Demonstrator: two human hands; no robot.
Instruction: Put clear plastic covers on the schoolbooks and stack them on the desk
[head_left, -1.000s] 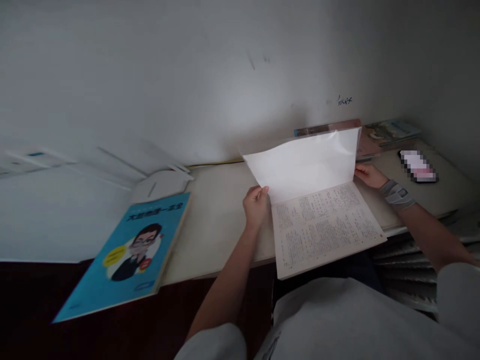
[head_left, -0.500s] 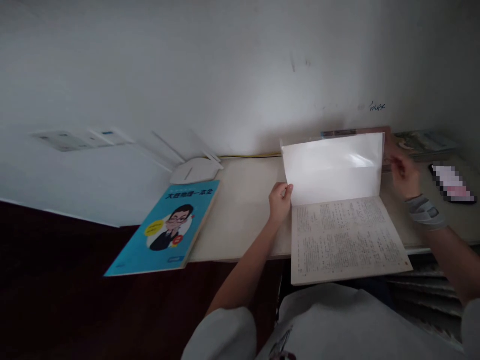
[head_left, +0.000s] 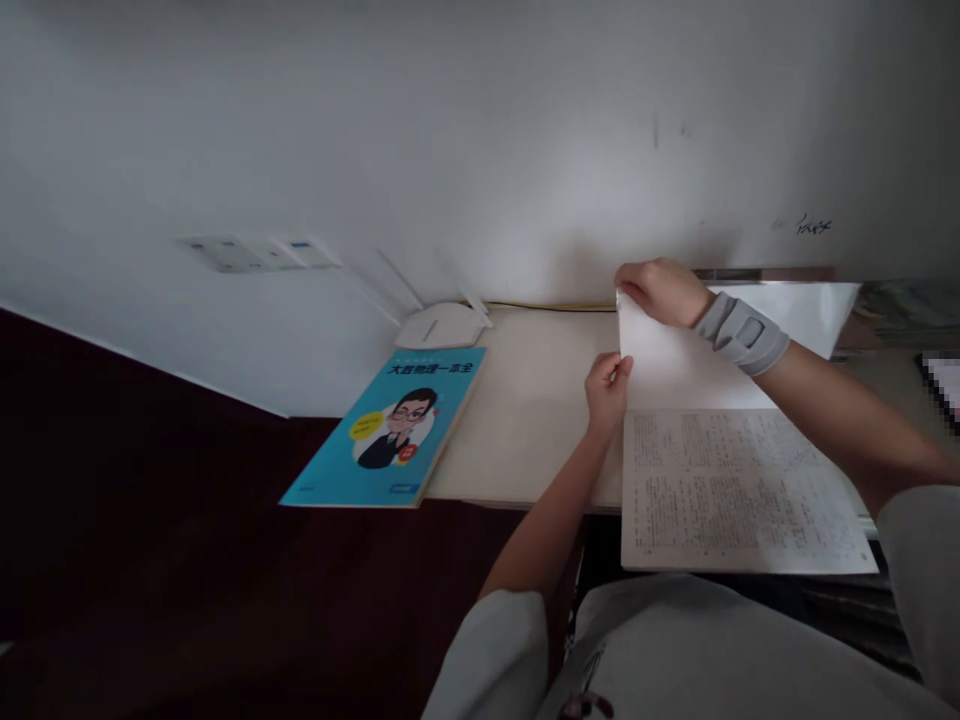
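One white desk (head_left: 532,410), its front edge overhung by an open printed book (head_left: 720,500) with white leaf (head_left: 675,375) raised, bore one blue book (head_left: 334,465) at left. Right hand (head_left: 664,290) pinched the leaf's upper left corner; left hand (head_left: 606,395) pinched the same side, lower.

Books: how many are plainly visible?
2 plainly: the blue physics book at left and the open book at right. Partly hidden items behind its raised page may be more.
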